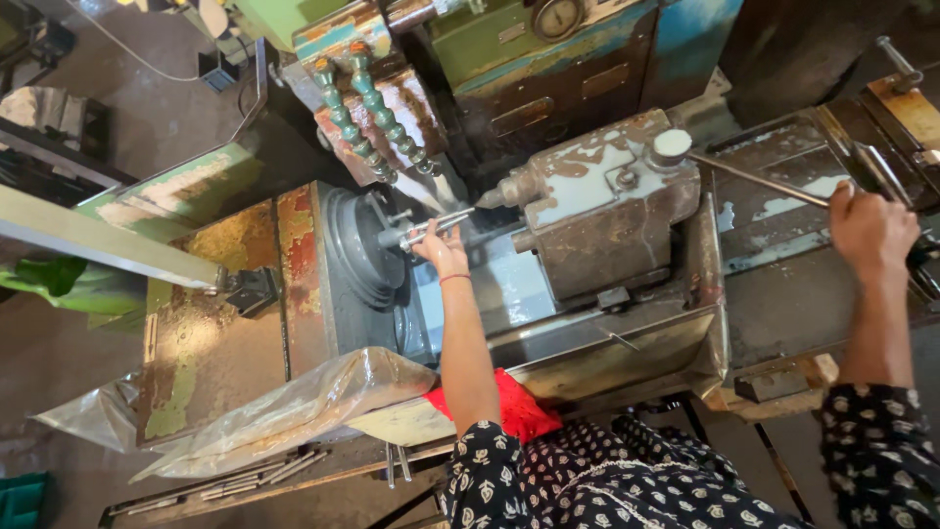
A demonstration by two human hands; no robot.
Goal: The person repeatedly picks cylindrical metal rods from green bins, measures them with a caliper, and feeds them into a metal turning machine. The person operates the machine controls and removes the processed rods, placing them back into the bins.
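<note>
**A:** What is the person holding?

**B:** The left hand [441,251] has its fingers closed round a short, shiny metal rod [432,230]; the rod lies nearly level, tilted slightly up to the right, at the middle of the scene; its left end meets the dark round chuck [360,247] of an old lathe; a red thread circles the wrist.

**A:** And the other hand?

**B:** The right hand [871,231] is at the far right, fingers curled shut on a thin metal lever [759,180]; the lever slants up and left to a pale round knob [672,146] on top of a rusty, paint-chipped block [607,208].

**A:** What surrounds the rod?

**B:** The block sits just right of the rod, its pointed nose aimed at it; two green segmented hoses [370,113] hang down from the far side, their tips just above the rod, crowding the space over the hand; a grey metal tray [627,338] lies under the block.

**A:** Anything nearer the person?

**B:** A crumpled clear plastic sheet [294,407] drapes the near left edge of the machine; a red cloth [514,407] lies beside it, partly hidden by the forearm; loose thin rods [245,480] rest on a low shelf at near left; dark patterned sleeves [876,456] fill the near edge.
</note>
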